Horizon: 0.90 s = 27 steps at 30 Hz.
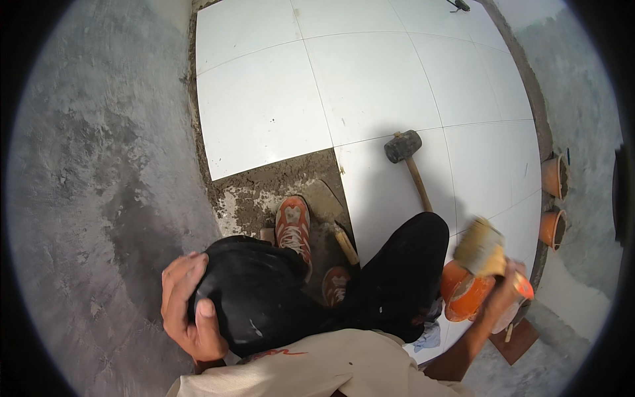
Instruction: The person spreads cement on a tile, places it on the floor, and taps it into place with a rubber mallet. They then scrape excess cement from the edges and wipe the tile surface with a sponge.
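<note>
My right hand grips a wide brush by its handle, bristles up, at the lower right. Close under the brush is an orange bucket, partly covered by the brush and my arm. My left hand lies over my bent left knee, thumb apart from the fingers, holding nothing. Beyond my right knee, a rubber mallet with a wooden handle rests on the white floor tiles. Between my legs, a wooden-handled tool lies beside the tile edge; its far end is hard to make out.
Rough mortar shows in the untiled strip around my shoe. A grey wall rises on the left. Two orange pots stand along the right wall. A brown tile piece and a blue cloth lie lower right.
</note>
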{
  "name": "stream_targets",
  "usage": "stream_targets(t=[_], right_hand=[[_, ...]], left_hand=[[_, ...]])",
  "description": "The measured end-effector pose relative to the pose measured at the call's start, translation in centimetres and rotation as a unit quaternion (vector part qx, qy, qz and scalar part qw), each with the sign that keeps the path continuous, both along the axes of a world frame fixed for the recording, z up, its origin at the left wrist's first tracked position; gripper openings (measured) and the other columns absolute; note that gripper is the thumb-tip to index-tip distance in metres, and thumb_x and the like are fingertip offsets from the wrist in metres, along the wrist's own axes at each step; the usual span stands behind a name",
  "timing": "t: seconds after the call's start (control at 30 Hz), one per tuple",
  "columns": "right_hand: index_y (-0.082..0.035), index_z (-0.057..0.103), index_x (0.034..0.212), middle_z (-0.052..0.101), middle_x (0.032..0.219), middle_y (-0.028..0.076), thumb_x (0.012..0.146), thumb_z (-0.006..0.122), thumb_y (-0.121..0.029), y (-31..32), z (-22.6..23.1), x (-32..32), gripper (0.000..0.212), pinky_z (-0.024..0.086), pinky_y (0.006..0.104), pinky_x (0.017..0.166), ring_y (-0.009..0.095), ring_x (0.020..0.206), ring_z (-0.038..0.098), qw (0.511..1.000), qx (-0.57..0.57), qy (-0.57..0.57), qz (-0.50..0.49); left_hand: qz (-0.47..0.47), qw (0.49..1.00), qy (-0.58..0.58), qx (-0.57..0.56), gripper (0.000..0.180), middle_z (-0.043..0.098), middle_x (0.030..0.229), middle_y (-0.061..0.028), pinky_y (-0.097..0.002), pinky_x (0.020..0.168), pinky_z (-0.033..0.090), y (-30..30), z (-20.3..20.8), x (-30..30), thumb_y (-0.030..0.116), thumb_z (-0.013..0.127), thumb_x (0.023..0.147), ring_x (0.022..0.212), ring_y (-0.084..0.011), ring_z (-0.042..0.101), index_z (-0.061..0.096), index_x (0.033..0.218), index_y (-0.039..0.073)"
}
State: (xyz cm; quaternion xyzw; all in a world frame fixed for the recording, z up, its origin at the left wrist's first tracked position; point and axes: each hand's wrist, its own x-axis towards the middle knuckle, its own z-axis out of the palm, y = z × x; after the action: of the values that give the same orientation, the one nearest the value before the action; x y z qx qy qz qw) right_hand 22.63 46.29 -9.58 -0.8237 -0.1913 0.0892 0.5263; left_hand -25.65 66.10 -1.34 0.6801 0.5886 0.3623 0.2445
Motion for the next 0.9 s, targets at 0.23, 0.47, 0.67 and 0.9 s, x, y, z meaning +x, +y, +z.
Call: stream_targets(t=[0.23, 0.47, 0.67, 0.9], right_hand=[[0.001, 0.064, 0.102, 0.068, 0.085, 0.009, 0.101, 0.074, -0.032, -21.1, -4.0, 5.8, 0.035, 0.052, 0.0334, 0.068, 0.02, 0.079, 0.067, 0.936, -0.343, -0.08, -0.022], [0.003, 0.065, 0.133, 0.073, 0.114, 0.019, 0.099, 0.077, -0.042, -14.7, -7.3, 4.2, 0.057, 0.056, 0.0407, 0.092, 0.033, 0.102, 0.071, 0.826, -0.478, -0.228, -0.192], [-0.003, 0.065, 0.135, 0.073, 0.119, 0.021, 0.107, 0.066, -0.016, 7.7, -9.4, 1.6, 0.031, 0.056, 0.0394, 0.091, 0.031, 0.105, 0.072, 0.958, -0.225, -0.092, 0.153], [-0.004, 0.057, 0.145, 0.068, 0.127, 0.025, 0.095, 0.078, -0.036, 18.7, -25.0, 1.4, 0.063, 0.053, 0.0543, 0.104, 0.043, 0.121, 0.065, 0.824, -0.444, -0.093, 0.339]], left_hand=[[-0.07, 0.991, -0.045, -0.107, 0.044, 0.072, 0.122, -0.0228, -0.0434, 0.106, 0.048, 3.2, 0.0, -0.3, 0.035, 0.064, 0.099, 0.116, -0.0324, 0.067, 0.076, 0.112, -0.006], [-0.156, 0.945, -0.18, -0.226, 0.041, 0.076, 0.105, -0.0174, -0.0388, 0.096, 0.052, 8.1, -4.4, -3.6, 0.032, 0.06, 0.105, 0.099, -0.027, 0.072, 0.076, 0.114, -0.005], [-0.028, 0.982, -0.04, -0.185, 0.044, 0.077, 0.108, -0.0116, -0.0393, 0.094, 0.054, 16.3, -21.5, -4.4, 0.035, 0.072, 0.105, 0.1, -0.0226, 0.072, 0.073, 0.129, -0.002], [-0.074, 0.98, 0.182, 0.023, 0.061, 0.049, 0.16, -0.0285, -0.0523, 0.12, 0.039, 27.0, -39.2, 0.0, 0.046, 0.07, 0.102, 0.148, -0.0455, 0.046, 0.063, 0.147, 0.006]])
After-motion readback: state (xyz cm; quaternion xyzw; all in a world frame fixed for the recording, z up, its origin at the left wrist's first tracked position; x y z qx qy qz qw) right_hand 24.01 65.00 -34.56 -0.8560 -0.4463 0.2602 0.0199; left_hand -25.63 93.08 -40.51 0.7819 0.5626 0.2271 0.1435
